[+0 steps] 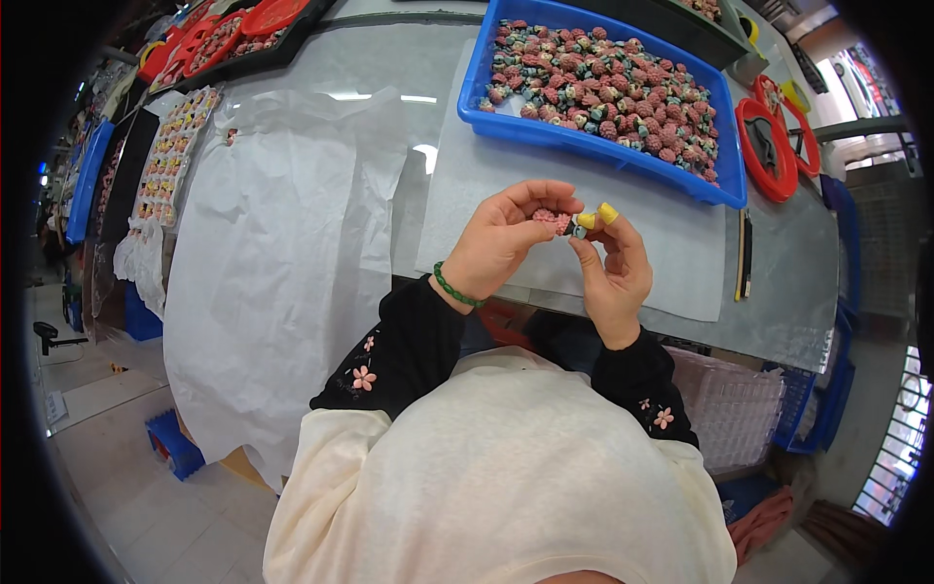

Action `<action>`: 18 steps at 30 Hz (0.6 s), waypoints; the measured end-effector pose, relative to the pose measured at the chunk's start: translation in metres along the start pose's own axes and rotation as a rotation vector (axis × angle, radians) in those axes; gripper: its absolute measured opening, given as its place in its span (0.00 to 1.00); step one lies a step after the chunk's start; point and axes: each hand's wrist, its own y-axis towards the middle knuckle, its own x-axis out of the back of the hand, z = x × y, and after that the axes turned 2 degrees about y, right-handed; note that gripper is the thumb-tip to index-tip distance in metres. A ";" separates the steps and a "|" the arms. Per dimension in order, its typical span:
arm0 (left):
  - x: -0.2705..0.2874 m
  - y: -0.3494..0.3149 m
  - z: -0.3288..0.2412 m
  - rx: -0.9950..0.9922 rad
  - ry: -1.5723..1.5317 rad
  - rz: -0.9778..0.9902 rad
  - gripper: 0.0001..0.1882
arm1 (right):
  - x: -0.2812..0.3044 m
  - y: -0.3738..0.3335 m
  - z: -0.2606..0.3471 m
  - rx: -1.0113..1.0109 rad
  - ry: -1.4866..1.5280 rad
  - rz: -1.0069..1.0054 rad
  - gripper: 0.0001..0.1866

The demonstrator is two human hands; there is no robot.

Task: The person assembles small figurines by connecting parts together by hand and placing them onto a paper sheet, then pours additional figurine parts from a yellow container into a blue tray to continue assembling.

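My left hand (491, 237), with a green bead bracelet at its wrist, pinches a small figurine (550, 219) with a knobbly pink part. The figurine's teal and dark end points toward my right hand (617, 284). Yellow finger covers (607, 213) sit on fingertips of the right hand, whose thumb and fingers close on that teal end. Both hands meet above the near part of a white sheet (671, 255). Just beyond them stands a blue tray (603, 155) heaped with many similar pink and teal pieces (613, 88). The fingers hide part of the held figurine.
Crumpled white paper (268, 273) drapes over the table's left side. Past it lies a tray of small figures in rows (177, 146). Red baskets (762, 156) stand at the right, near a slim yellow-and-black tool (745, 255). More red containers (272, 15) are at the far left.
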 end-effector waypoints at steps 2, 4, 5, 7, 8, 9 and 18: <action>0.000 -0.001 -0.001 0.020 -0.067 0.010 0.20 | 0.002 0.000 -0.001 0.024 0.004 0.008 0.19; -0.001 -0.002 -0.004 0.014 -0.109 -0.032 0.21 | 0.003 0.002 0.000 0.051 0.011 0.017 0.16; 0.000 -0.002 -0.003 0.008 -0.107 -0.031 0.21 | 0.005 0.001 0.002 -0.045 0.068 0.027 0.14; 0.007 -0.001 0.001 -0.041 0.134 -0.023 0.20 | 0.005 0.004 0.002 -0.140 0.124 0.037 0.12; 0.008 -0.001 0.003 -0.042 0.134 -0.024 0.20 | 0.006 0.007 0.003 -0.202 0.175 0.100 0.11; 0.005 -0.001 0.002 -0.065 0.186 -0.044 0.19 | 0.006 0.010 0.007 -0.259 0.227 0.161 0.10; 0.009 -0.002 0.010 -0.210 0.612 -0.160 0.17 | -0.007 0.023 0.009 -0.572 0.309 0.043 0.08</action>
